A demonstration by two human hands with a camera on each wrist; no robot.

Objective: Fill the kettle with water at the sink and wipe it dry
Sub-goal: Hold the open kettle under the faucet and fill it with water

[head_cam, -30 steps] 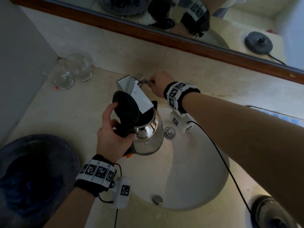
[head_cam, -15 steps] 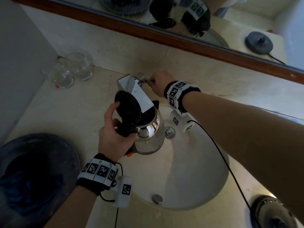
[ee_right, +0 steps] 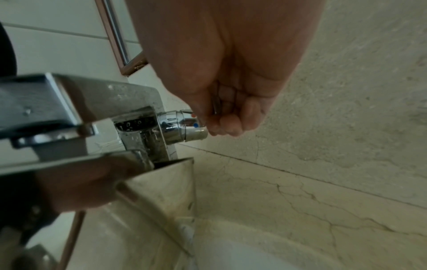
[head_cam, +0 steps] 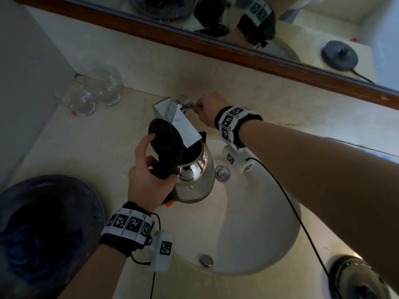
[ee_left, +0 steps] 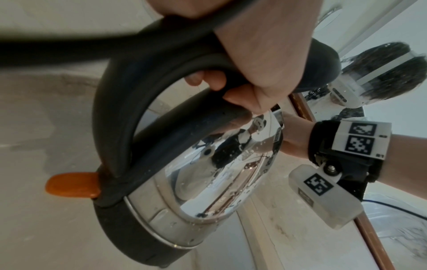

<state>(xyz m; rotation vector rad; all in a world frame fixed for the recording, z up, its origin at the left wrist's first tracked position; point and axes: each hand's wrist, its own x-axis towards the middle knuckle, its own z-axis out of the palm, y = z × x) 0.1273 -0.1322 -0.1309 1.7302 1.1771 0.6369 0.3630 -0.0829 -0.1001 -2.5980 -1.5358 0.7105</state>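
A shiny steel kettle [head_cam: 197,179] with a black handle and an open black lid [head_cam: 166,143] hangs over the round sink [head_cam: 259,223], its mouth under the flat chrome tap spout [head_cam: 176,123]. My left hand [head_cam: 146,180] grips the kettle's handle [ee_left: 161,76], fingers curled round it; an orange switch [ee_left: 71,184] sticks out at the handle's foot. My right hand [head_cam: 208,112] holds the thin tap lever [head_cam: 192,105] behind the spout; in the right wrist view its fingers [ee_right: 231,120] curl round the lever beside the chrome valve [ee_right: 182,126]. No water stream is visible.
Two empty glasses [head_cam: 92,93] stand at the back left of the marble counter [head_cam: 75,152]. A dark bowl [head_cam: 47,229] sits at the left front. The kettle's base [head_cam: 358,275] lies at the right front. A wood-framed mirror [head_cam: 237,52] runs along the wall.
The kettle and my left hand have shifted very slightly; the right hand stays on the tap lever. Otherwise nothing has visibly changed.
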